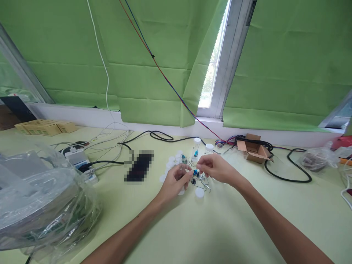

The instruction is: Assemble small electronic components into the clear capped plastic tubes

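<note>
Over the middle of the table [192, 227], the left hand [173, 182] has its grip curled round a clear little tube [182, 168]. Fingers and thumb press on its sides, and the tube stands nearly upright just above the table top. Right beside it, the right hand [217, 169] has thumb and first finger pinched together on what looks like the thin wire leg of a small blue part [195, 172]. The part is too tiny for me to be sure. The two grips almost touch.

I think the tube is light, hard and smooth, so it could slip, or crack if squeezed hard. Holding it round the middle looks safest. The blue part must weigh next to nothing and its legs look bendy, so it is best held softly, close to the blue body.

Both bare arms come in from below with elbows wide apart. The wrists bend a bit inward so the hands meet. The back of the right hand faces up.

Under the hands lie more blue parts [202, 183] with shiny legs and loose white caps [199, 193]. Behind them stand two capped tubes [196, 146]. Further back sits an open cardboard box [254, 149] with black cables [260, 142] draped over it. Off to the left are a power strip [79, 161] and a big crinkly plastic bag [41, 205]. Green blinds [154, 55] hang behind.
</note>
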A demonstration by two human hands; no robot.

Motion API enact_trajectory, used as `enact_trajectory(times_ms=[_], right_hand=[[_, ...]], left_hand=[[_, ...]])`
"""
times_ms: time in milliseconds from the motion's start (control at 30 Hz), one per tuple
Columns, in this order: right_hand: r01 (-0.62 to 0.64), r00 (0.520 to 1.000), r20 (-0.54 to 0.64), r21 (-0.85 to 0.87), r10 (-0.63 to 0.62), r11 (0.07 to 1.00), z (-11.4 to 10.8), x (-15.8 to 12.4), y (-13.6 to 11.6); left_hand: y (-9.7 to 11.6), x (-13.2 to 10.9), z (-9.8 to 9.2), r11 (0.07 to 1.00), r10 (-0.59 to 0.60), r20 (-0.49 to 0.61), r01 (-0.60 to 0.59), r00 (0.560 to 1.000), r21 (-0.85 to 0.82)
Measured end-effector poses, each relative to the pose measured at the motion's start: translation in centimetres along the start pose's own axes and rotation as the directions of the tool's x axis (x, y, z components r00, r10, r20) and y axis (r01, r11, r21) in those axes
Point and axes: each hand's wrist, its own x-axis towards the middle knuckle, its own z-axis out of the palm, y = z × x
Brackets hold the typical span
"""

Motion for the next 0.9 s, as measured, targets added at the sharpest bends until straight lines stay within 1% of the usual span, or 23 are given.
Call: enact_trajectory(times_ms=[33, 100, 233, 300, 467, 700, 900], right_hand=[[0.007, 1.000, 0.016, -0.061, -0.006, 0.998, 0.3, 0.1, 0.3], [0.008, 0.999, 0.038, -0.182, -0.001, 0.983, 0.9, 0.3, 1.0], [0.027, 0.999, 0.031, -0.372, -0.016, 0.928, 2.1, 0.7, 2.2], [0.027, 0.999, 0.049, -0.422, -0.007, 0.906, 2.4, 0.9, 2.6], [0.039, 0.995, 0.095, -0.495, 0.010, 0.868, 2.8, 1.1, 3.1], [0.023, 0.992, 0.115, -0.595, 0.057, 0.803, 2.7, 1.1, 3.6], [0.021, 0.985, 0.146, -0.618, 0.089, 0.786, 3.0, 1.1, 3.9]], left_hand=[[-0.1, 0.1, 0.0, 0.999, -0.013, 0.000, 0.013, 1.000, -0.047], [-0.3, 0.1, 0.1, 0.996, -0.024, -0.010, 0.023, 1.000, -0.089], [-0.6, 0.0, 0.5, 0.997, -0.032, -0.040, 0.029, 0.999, -0.078], [-0.7, -0.1, 0.7, 0.996, -0.051, -0.052, 0.047, 0.997, -0.077], [-1.0, -0.2, 0.8, 0.996, -0.062, -0.048, 0.059, 0.997, -0.070], [-1.5, -0.1, 0.8, 1.000, -0.021, -0.030, 0.020, 0.999, -0.023], [-1.8, 0.0, 0.7, 0.999, 0.026, -0.017, -0.026, 1.000, 0.026]])
